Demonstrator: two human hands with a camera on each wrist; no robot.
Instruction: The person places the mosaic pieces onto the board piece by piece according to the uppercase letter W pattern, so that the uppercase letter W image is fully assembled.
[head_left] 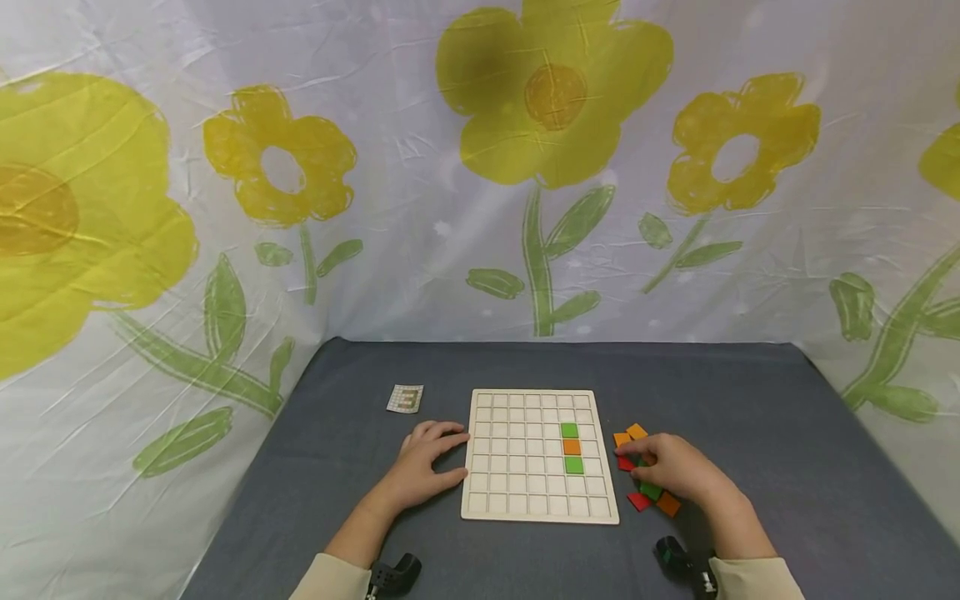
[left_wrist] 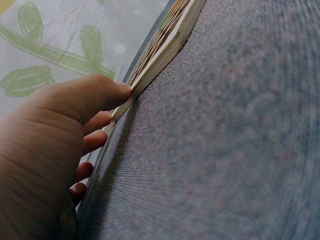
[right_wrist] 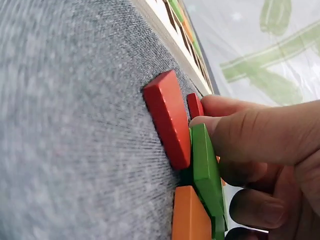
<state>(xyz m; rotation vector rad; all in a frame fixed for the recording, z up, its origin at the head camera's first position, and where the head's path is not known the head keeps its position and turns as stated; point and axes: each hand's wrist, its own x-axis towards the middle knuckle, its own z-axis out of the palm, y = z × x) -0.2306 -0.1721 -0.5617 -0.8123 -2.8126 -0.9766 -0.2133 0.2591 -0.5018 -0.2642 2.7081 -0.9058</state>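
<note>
A pale wooden grid board (head_left: pixel 517 496) lies on the dark cloth, with two green tiles and an orange tile (head_left: pixel 572 447) stacked in one column on its right side. My left hand (head_left: pixel 423 467) rests at the board's left edge, thumb and fingertips touching it with the fingers spread. At the right, my right hand (head_left: pixel 675 471) reaches over a loose pile of tiles. Its index finger and thumb stand at either side of a small red tile (right_wrist: pixel 195 106) and seem to pinch it. The thumb is also close against a green tile (right_wrist: pixel 205 160); the other fingers curl behind.
Around the right hand lie another red tile (head_left: pixel 639 501), orange tiles (head_left: pixel 668 503) and yellow-orange tiles (head_left: pixel 637 431). A small printed pattern card (head_left: pixel 405 398) lies beyond the left hand. Behind the table (head_left: pixel 720 375) hangs a flowered curtain (head_left: pixel 420 250).
</note>
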